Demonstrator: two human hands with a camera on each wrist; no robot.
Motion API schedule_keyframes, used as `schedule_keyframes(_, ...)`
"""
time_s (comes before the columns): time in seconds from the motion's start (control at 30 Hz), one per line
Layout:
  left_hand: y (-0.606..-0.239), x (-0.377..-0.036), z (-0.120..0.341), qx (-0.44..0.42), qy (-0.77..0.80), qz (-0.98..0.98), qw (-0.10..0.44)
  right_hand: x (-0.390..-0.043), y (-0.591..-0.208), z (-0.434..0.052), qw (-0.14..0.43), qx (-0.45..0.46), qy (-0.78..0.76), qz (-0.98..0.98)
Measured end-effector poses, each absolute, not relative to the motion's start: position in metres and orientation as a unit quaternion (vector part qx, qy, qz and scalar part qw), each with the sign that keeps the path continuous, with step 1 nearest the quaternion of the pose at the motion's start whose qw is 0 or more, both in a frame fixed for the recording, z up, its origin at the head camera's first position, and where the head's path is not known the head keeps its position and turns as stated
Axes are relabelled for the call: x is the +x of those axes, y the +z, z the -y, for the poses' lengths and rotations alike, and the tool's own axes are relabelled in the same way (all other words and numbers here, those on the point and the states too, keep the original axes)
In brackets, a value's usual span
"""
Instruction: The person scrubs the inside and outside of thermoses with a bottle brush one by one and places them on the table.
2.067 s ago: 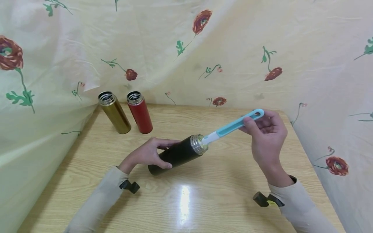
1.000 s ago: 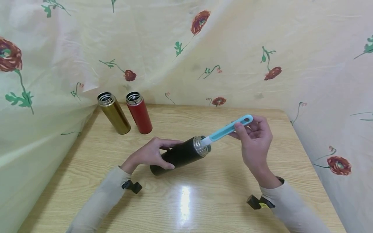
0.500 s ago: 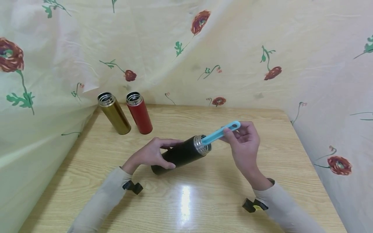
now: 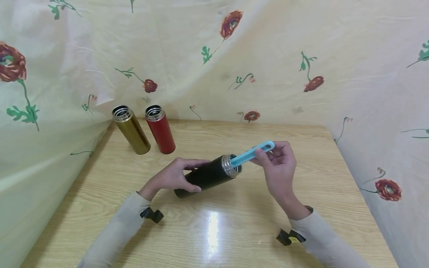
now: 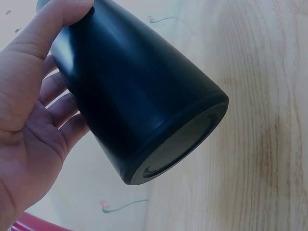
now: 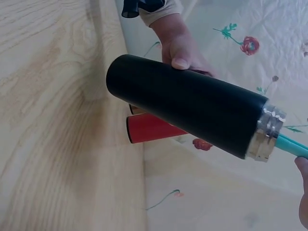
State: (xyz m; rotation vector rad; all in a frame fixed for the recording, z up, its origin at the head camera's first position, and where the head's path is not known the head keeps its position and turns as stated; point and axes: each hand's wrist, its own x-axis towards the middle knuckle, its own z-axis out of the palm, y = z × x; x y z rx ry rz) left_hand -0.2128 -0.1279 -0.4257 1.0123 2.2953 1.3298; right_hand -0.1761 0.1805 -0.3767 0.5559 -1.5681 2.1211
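At the table's [image 4: 234, 230] centre, the left hand [image 4: 174, 176] grips a tilted black flask [image 4: 204, 176]. The right hand [image 4: 278, 163] pinches a blue brush handle [image 4: 251, 153] entering its mouth. Gold flask [image 4: 131, 130] and red flask [image 4: 160, 129] stand far left; bare tabletop nearby.

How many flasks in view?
3. A black flask held tilted in the left hand, with the brush in its mouth; a gold flask and a red flask stand at the table's back left.

Makeshift home-style recording corner: wooden table [image 4: 234, 230], floral cloth backdrop [image 4: 187, 56].
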Motion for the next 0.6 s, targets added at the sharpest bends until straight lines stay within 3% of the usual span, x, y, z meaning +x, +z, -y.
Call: schedule_keyframes(0.6, -0.425, -0.214, 0.131, 0.359, 0.466, -0.793, 0.162, -0.177, -0.362, -0.190, 0.248, 0.205, 0.774, 0.545)
